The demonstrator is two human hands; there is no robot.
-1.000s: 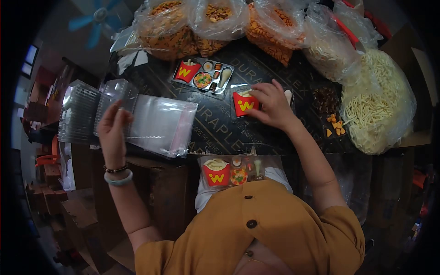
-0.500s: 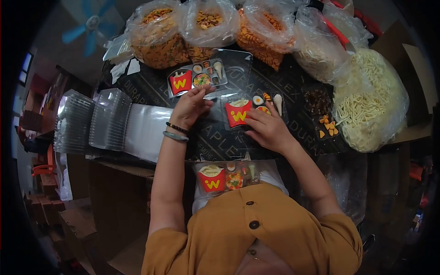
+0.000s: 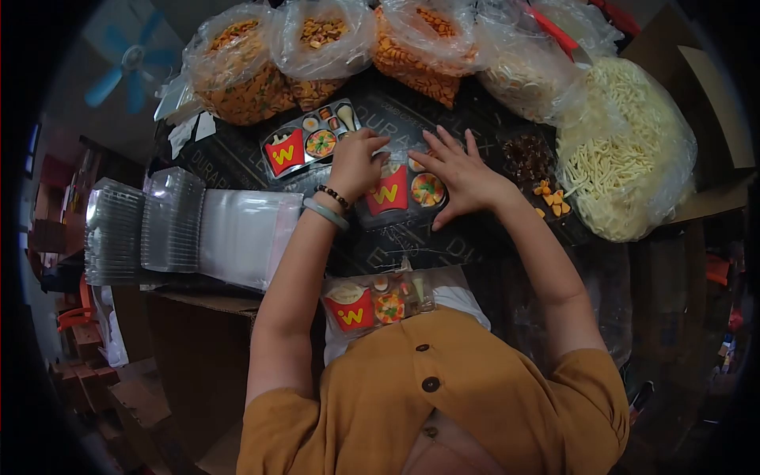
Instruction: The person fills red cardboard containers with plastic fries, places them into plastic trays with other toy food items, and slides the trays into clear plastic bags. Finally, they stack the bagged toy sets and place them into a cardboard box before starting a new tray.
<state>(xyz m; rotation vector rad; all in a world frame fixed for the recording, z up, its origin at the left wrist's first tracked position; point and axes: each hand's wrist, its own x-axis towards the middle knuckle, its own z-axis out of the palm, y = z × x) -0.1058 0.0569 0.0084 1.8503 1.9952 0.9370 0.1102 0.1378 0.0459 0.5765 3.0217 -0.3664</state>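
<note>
A packed tray of miniature toy food [image 3: 362,217] lies in front of me, with a red fries carton [image 3: 385,195] and a round pizza piece [image 3: 428,190] showing. My left hand [image 3: 358,165] is over its upper left part, fingers drawn together; whatever they pinch is hidden. Spread across the tray's right side, my right hand [image 3: 473,180] has its fingers apart and its thumb near the lower right edge. A second filled tray [image 3: 273,172] sits beyond my left hand, holding a fries carton, pizza, egg and drumstick-shaped piece. Another filled pack [image 3: 348,310] lies at my lap.
Bags of small orange pieces [image 3: 245,87] line the back. A large bag of pale fry-like sticks [image 3: 617,158] stands at right, beside loose brown and orange pieces [image 3: 552,198]. Stacked clear plastic trays [image 3: 170,226] and clear plastic sleeves [image 3: 241,233] lie at left.
My left hand has moved from the far tray onto the near tray. My right hand's fingers have spread, now covering the near tray's right side. The whole view has shifted slightly.
</note>
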